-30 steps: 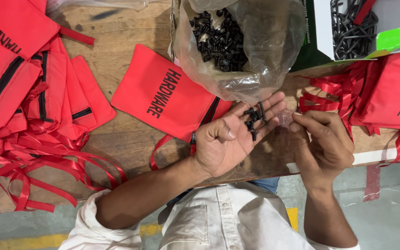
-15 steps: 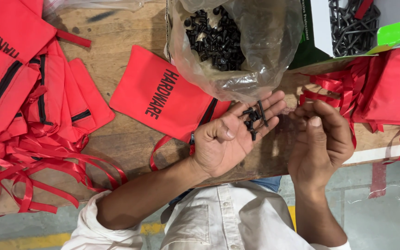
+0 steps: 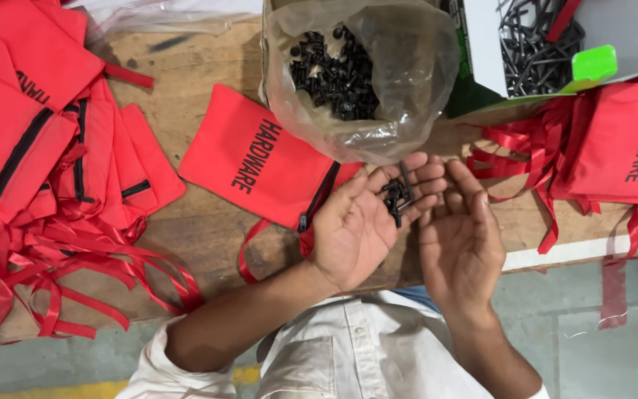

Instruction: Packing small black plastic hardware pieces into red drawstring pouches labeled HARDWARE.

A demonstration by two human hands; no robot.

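Few small blk screws (image 3: 396, 196), left hand (image 3: 359, 225).

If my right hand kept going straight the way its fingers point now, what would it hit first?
Probably the clear plastic bag of black screws. The right hand points up the picture toward the bag's lower edge, just past the left hand. Depth is hard to judge, so it might pass beneath.

Left hand (image 3: 359, 225) cups black screws (image 3: 396, 196) — right hand (image 3: 461, 236) open beside it.
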